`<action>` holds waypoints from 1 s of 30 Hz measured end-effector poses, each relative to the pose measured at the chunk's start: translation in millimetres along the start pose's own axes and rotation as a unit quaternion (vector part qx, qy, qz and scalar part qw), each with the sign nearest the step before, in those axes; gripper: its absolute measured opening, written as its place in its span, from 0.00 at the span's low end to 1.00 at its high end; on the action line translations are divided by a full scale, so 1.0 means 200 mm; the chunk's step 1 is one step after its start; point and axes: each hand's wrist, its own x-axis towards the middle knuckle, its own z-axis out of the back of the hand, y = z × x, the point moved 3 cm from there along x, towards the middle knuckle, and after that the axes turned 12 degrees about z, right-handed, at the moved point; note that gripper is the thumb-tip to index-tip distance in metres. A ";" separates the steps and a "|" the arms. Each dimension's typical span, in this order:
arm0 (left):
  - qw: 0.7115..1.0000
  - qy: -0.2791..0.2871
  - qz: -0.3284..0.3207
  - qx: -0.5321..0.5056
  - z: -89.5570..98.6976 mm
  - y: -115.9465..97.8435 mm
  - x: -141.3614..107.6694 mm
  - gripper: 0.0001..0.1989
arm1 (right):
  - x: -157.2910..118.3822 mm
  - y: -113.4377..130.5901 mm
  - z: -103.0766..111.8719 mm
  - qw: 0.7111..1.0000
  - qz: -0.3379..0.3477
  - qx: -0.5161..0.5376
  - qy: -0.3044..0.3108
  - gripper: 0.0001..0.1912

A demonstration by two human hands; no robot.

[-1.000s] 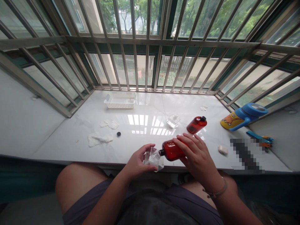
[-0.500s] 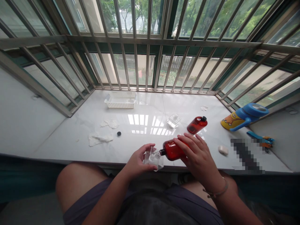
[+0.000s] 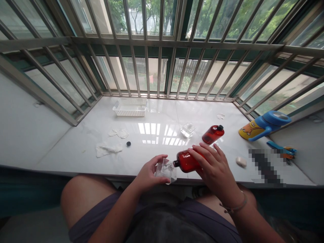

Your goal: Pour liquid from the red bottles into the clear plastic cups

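My left hand (image 3: pixel 149 171) is closed around a small clear bottle (image 3: pixel 164 170) with angular sides, its mouth turned toward the right. In my right hand (image 3: pixel 212 165) is a reddish-brown bottle (image 3: pixel 186 161), tipped nearly on its side. The black threaded neck of that bottle, uncapped, meets the clear bottle's mouth or lies just at it; I cannot tell whether liquid is flowing. Just beyond my right hand stands a second reddish-brown bottle (image 3: pixel 212 134) with a black cap on. A loose black cap (image 3: pixel 128 143) lies on the sill to the left.
White marble sill (image 3: pixel 162 114) before a barred window. On it are a white perforated basket (image 3: pixel 130 111), crumpled tissues (image 3: pixel 108 149), a clear glass-like piece (image 3: pixel 187 130), a beige earbud-case-like object (image 3: pixel 241 162), a blue-and-yellow flask (image 3: pixel 263 125), a blue-and-orange tool (image 3: pixel 282 150) and a blurred dark patch.
The reddish-brown bottle and my right hand have shifted very slightly to the right. My left hand holds the clear bottle in the same place.
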 end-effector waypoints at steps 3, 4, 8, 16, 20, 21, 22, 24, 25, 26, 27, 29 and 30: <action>1.000 0.000 -0.003 0.002 0.00 -0.01 0.00 0.47 | 0.00 0.00 0.00 1.000 0.001 -0.002 0.001 0.24; 1.000 0.000 -0.002 0.004 0.00 -0.01 0.00 0.46 | 0.00 0.00 0.00 1.000 0.001 -0.003 0.003 0.24; 1.000 0.001 -0.001 0.004 0.01 0.00 0.00 0.46 | 0.00 -0.01 0.00 1.000 0.001 -0.004 0.006 0.25; 1.000 0.002 0.004 0.002 0.01 0.01 0.01 0.47 | 0.00 -0.01 0.01 1.000 -0.002 -0.008 0.008 0.25; 1.000 0.002 0.002 0.001 0.02 0.02 0.01 0.47 | 0.00 -0.01 0.01 1.000 0.001 -0.006 0.005 0.24; 1.000 0.001 0.002 0.002 0.02 0.02 0.01 0.47 | 0.00 -0.01 0.01 1.000 0.001 -0.005 0.004 0.24; 1.000 0.000 0.002 0.003 0.02 0.02 0.02 0.47 | 0.00 -0.02 0.01 1.000 0.001 -0.004 0.002 0.24; 1.000 -0.002 0.004 0.006 0.02 0.02 0.01 0.47 | 0.00 -0.02 0.01 1.000 -0.001 -0.003 0.002 0.25; 1.000 -0.002 0.005 0.006 0.02 0.02 0.01 0.47 | 0.00 -0.02 0.01 1.000 -0.001 -0.003 0.003 0.25; 1.000 -0.003 0.005 0.007 0.02 0.02 0.01 0.47 | 0.00 -0.02 0.01 1.000 -0.002 -0.003 0.003 0.26; 1.000 -0.003 0.006 0.008 0.02 0.02 0.01 0.47 | 0.00 -0.02 0.01 1.000 -0.002 -0.003 0.003 0.26; 1.000 -0.005 0.005 0.012 0.02 0.02 0.01 0.47 | 0.01 -0.02 0.01 1.000 -0.003 -0.003 0.003 0.26; 1.000 -0.005 0.005 0.014 0.03 0.02 0.01 0.47 | 0.01 -0.02 0.02 1.000 -0.003 -0.004 0.003 0.26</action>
